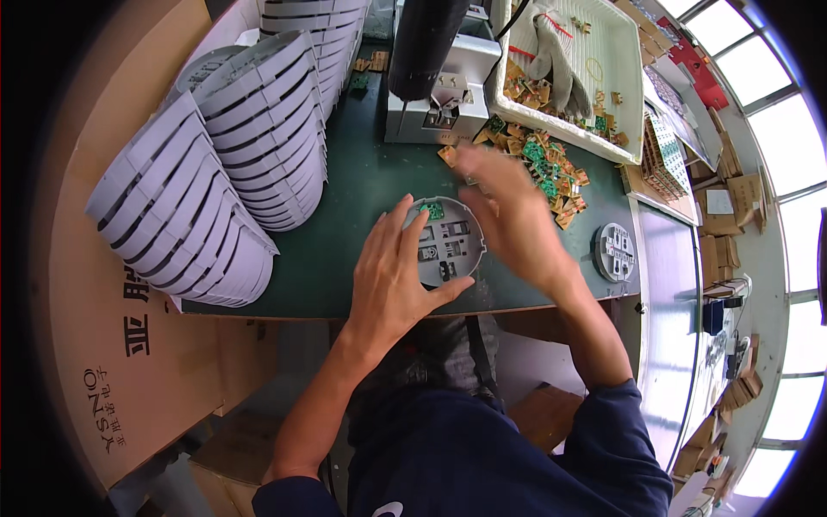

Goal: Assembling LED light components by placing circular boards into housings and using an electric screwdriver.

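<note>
Near the table's front edge, my left hand [388, 271] grips a round grey plastic housing [461, 246] by its left side, thumb at the lower rim. Inside the housing are several rectangular compartments. A small green circuit board [433, 210] lies at its upper part, by my left fingertips. My right hand [508, 202] is over the housing's upper right and smeared by motion. Close to its fingertips is a small copper-coloured board [447, 155]; whether the fingers hold it I cannot tell. Beyond that hand lies a loose pile of green and copper-coloured boards [543, 164].
Tall stacks of nested grey plastic covers [185, 211] stand at the left. At the back is a metal machine [439, 116] beneath a black cylinder [426, 47]. A white tray [633, 112] holds gloves and boards. Another round grey housing [615, 252] lies at the right edge.
</note>
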Demonstrator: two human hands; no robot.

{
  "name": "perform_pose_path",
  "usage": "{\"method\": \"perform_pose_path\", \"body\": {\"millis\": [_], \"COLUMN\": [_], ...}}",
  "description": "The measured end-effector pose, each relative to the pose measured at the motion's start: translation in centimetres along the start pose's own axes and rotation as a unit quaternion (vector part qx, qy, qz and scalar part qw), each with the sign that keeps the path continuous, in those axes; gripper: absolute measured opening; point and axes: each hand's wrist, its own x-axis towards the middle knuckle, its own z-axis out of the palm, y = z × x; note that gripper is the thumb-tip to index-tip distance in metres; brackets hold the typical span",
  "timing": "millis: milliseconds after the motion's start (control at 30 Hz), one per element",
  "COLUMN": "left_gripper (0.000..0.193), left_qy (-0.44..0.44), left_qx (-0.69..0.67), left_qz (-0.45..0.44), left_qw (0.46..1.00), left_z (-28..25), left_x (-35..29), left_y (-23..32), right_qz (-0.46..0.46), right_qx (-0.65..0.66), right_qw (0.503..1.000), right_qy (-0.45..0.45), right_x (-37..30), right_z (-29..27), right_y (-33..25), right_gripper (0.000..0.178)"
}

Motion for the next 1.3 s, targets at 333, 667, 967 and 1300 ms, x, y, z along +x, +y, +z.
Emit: {"method": "perform_pose_path", "body": {"millis": [333,667,967,1300], "left_gripper": [0.093,0.094,0.095,0.094], "left_qy": [0.001,0.002,0.005,0.004], "left_qx": [0.000,-0.003,-0.016,-0.010], "left_qz": [0.016,0.016,0.005,0.022], "left_qw": [1.000,1.000,1.000,1.000], "left_z": [0.3,0.0,0.2,0.2], "left_x": [0.3,0.1,0.2,0.3], "left_y": [-0.4,-0.6,-0.4,-0.5], "right_qz": [-0.102,0.106,0.130,0.134], "right_qx": [0.309,0.397,0.376,0.471], "right_qw": [0.930,0.882,0.901,0.853], "right_qy": [0.168,0.233,0.171,0.181], "right_x": [17.7,16.2,14.8,7.8], "right_z": [-1.4,-2.4,-0.9,-0.4], "right_y": [-1.8,1.0,3.4,-3.0], "right_gripper": [0.042,0.026,0.047,0.060]}}
